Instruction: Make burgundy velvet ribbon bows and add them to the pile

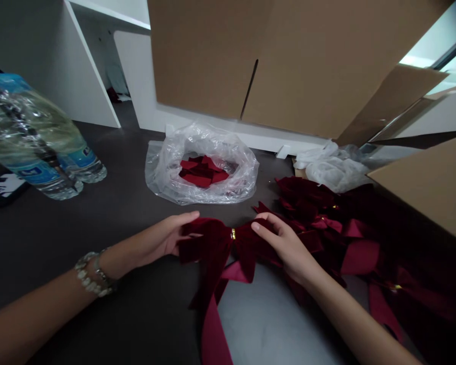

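Observation:
A dark red velvet bow (228, 248) with a gold band at its centre is held up between both hands in the middle of the view. My left hand (171, 234) grips its left loop, the thumb on top and the other fingers partly hidden behind it. The right loop is pinched by my right hand (283, 241), thumb in front. Long ribbon tails hang from the bow towards me, one showing its shinier pink-red underside. Beyond the hands, a clear plastic bag (157, 170) lies opened out, with red fabric pieces (202, 171) inside.
To the right lies a pile of similar red bows (319, 223), with crumpled clear plastic (332, 165) behind it. A large cardboard box (289, 66) stands at the back, and a cardboard flap (429, 182) juts in at right. Wrapped water bottles (34, 137) stand at left beside a dark object (5, 190).

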Available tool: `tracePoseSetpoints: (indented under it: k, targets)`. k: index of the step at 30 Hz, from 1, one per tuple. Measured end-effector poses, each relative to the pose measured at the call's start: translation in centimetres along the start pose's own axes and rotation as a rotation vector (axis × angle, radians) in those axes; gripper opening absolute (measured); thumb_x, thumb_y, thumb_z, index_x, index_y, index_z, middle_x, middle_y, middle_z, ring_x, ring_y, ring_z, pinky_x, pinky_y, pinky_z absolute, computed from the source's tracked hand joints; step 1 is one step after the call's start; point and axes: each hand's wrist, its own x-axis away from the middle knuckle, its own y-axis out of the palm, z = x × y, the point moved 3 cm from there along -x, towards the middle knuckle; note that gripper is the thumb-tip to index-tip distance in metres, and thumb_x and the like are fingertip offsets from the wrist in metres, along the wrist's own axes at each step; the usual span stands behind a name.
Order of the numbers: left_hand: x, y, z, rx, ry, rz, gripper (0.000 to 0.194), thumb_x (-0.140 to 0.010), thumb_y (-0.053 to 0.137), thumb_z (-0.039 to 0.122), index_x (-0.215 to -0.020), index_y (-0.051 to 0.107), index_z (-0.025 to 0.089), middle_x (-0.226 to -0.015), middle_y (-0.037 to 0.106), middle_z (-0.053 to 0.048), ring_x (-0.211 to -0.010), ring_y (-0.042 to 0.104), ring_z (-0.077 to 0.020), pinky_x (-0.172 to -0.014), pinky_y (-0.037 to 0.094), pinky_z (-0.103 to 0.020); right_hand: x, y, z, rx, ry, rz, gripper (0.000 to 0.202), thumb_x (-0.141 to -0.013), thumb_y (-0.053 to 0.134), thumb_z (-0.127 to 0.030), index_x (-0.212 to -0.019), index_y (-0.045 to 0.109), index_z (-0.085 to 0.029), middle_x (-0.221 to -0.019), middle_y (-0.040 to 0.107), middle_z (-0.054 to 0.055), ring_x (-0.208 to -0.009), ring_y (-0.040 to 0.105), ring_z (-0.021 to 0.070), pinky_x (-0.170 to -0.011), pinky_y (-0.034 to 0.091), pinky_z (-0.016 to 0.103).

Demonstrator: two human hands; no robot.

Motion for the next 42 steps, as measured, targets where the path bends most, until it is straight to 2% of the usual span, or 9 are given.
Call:
tracePoseSetpoints:
  k: [7,11,17,21,23,25,28,31,42]
  targets:
    - [-0.9,-0.7,-0.6,-0.223,0.402,0.607,0.033,-0.081,0.058,0.051,-0.083,0.062,0.019,-0.067,0.063,0.001,-0.057,0.058,-0.0142,-0.049,0.045,-0.022,-0.2,0.8,1.0,-0.199,-0.113,0.301,0.039,-0.07,0.071,-0.05,-0.091,0.056,-0.021,-0.084,0.054,-0.001,-0.073,0.051,0.0124,-0.064,0.043,0.022]
    - [-0.8,-1.2,-0.9,-0.255,0.549,0.74,0.036,-0.083,0.054,0.052,-0.067,0.054,0.019,-0.053,0.052,0.004,-0.046,0.05,-0.0115,-0.042,0.038,-0.019,-0.3,1.5,1.0,-0.26,-0.21,0.377,0.041,-0.068,0.074,-0.045,-0.096,0.054,-0.023,-0.082,0.054,-0.002,-0.072,0.052,0.0123,-0.063,0.045,0.023]
    - [-0.4,-2.0,-0.2,-0.334,0.531,0.71,0.029,-0.086,0.045,0.042,-0.069,0.052,0.02,-0.058,0.055,0.004,-0.048,0.054,-0.0126,-0.048,0.044,-0.023,-1.7,0.3,1.1,-0.105,-0.308,0.355,0.029,-0.077,0.065,-0.042,-0.094,0.05,-0.023,-0.083,0.056,0.0,-0.073,0.056,0.0151,-0.068,0.049,0.029]
    - [0.6,-3.8,0.9,-1.084,0.28,0.479,0.041,-0.086,0.044,0.047,-0.057,0.053,0.019,-0.051,0.052,0.002,-0.046,0.05,-0.0142,-0.047,0.038,-0.025,-2.3,-1.1,0.5,0.52,-0.461,0.185,0.022,-0.081,0.062,-0.033,-0.098,0.056,-0.021,-0.096,0.062,0.007,-0.093,0.058,0.0242,-0.086,0.046,0.043]
    - [1.7,-4.7,1.6,-1.424,0.377,0.607,0.034,-0.084,0.051,0.048,-0.067,0.06,0.02,-0.063,0.059,-0.001,-0.06,0.056,-0.0188,-0.058,0.043,-0.029,-2.1,-1.7,-0.1,0.741,-0.583,0.13,0.019,-0.084,0.06,-0.027,-0.101,0.059,-0.02,-0.104,0.062,0.009,-0.103,0.055,0.0264,-0.093,0.043,0.046]
    - [2.1,-4.7,1.7,-1.55,0.581,0.54,0.023,-0.085,0.055,0.041,-0.092,0.063,0.021,-0.09,0.066,-0.004,-0.087,0.06,-0.023,-0.077,0.045,-0.033,-1.8,-2.0,-0.7,0.808,-0.686,0.048,0.015,-0.088,0.054,-0.022,-0.102,0.06,-0.021,-0.105,0.063,0.008,-0.105,0.056,0.024,-0.094,0.044,0.043]
    - [1.6,-4.0,0.8,-1.509,0.722,0.188,0.025,-0.09,0.053,0.033,-0.113,0.058,0.024,-0.111,0.063,-0.004,-0.106,0.055,-0.0204,-0.093,0.041,-0.032,-1.7,-1.8,-1.0,0.787,-0.737,-0.186,0.016,-0.092,0.051,-0.021,-0.104,0.062,-0.023,-0.102,0.065,0.005,-0.1,0.06,0.0187,-0.091,0.047,0.034]
    - [0.6,-3.8,-0.1,-1.453,0.705,0.022,0.023,-0.092,0.053,0.033,-0.113,0.059,0.026,-0.109,0.063,-0.002,-0.103,0.055,-0.0179,-0.092,0.041,-0.029,-2.0,-1.6,-0.5,0.767,-0.727,-0.367,0.016,-0.09,0.057,-0.026,-0.105,0.063,-0.024,-0.103,0.065,0.005,-0.1,0.06,0.0172,-0.09,0.048,0.031]
    - [-0.6,-5.1,0.4,-1.318,0.627,0.053,0.022,-0.089,0.057,0.031,-0.111,0.057,0.024,-0.099,0.063,-0.001,-0.092,0.058,-0.0158,-0.082,0.044,-0.026,-3.2,-2.6,0.7,0.824,-0.661,-0.398,0.023,-0.089,0.058,-0.03,-0.111,0.057,-0.023,-0.11,0.062,0.007,-0.106,0.056,0.0198,-0.094,0.045,0.035]
